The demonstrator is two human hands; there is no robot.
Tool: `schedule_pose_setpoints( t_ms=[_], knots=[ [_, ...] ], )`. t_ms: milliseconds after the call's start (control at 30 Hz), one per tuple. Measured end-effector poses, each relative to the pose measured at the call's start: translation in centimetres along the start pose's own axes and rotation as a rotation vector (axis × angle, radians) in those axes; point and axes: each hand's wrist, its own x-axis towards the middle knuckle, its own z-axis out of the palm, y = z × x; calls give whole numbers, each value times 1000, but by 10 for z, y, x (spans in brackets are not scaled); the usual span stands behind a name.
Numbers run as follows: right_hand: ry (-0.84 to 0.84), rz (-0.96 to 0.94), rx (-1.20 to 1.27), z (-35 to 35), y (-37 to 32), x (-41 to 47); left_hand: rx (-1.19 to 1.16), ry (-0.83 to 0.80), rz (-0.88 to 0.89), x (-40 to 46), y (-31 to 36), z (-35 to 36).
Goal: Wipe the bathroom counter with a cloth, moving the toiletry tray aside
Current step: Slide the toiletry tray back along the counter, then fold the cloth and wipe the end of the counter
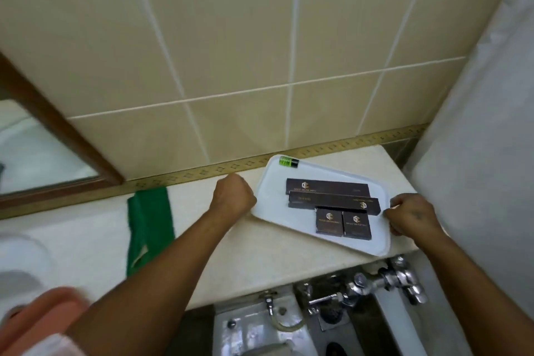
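Note:
A white rectangular toiletry tray (271,191) lies on the right end of the cream bathroom counter (219,251). It carries several dark brown boxes (329,186) and a small green-and-black tube (288,161) at its far corner. My left hand (233,195) grips the tray's left rim. On the tray's right rim my right hand (411,215) is closed. A green cloth (150,220) lies flat on the counter to the left of my left arm, apart from both hands.
A tiled wall with a gold trim strip (202,172) backs the counter. A wood-framed mirror (57,136) stands at the left, a white basin (20,257) below it. Chrome valves (387,280) and a toilet (260,326) sit below the counter's front edge. A white curtain (476,153) hangs right.

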Motion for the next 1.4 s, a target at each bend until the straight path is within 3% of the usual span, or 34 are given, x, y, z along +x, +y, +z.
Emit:
schedule_pose_setpoints(
  t_ms=[200, 400, 700, 800, 833, 900, 967, 1033, 1267, 1400],
  knots=[
    [-171, -210, -115, 64, -82, 14, -214, 78, -293, -32, -81, -41],
    [-290, -346, -231, 99, -146, 11, -336, 135, -455, -38, -119, -49],
    [-264, -350, -318, 113, -152, 7, -430, 63, -486, -32, -135, -43],
    [-47, -421, -252, 118, -157, -38, -409, 273, -409, -16, -147, -66],
    [-39, -480, -193, 128, -161, -65, -416, 365, -385, -8, -155, -77],
    [-216, -591, -144, 159, -166, -132, -348, 441, -361, 9, -172, -92],
    [-468, -570, -148, 198, -173, -193, -232, 380, -422, 27, -183, -99],
    [-585, -508, -149, 234, -184, -230, -211, 304, -515, 38, -189, -102],
    [-570, -386, -37, 282, -203, -250, -367, 222, -559, 52, -207, -109],
    [-665, -273, 40, 267, -190, -240, -259, 123, -515, 48, -208, -103]
  ],
)
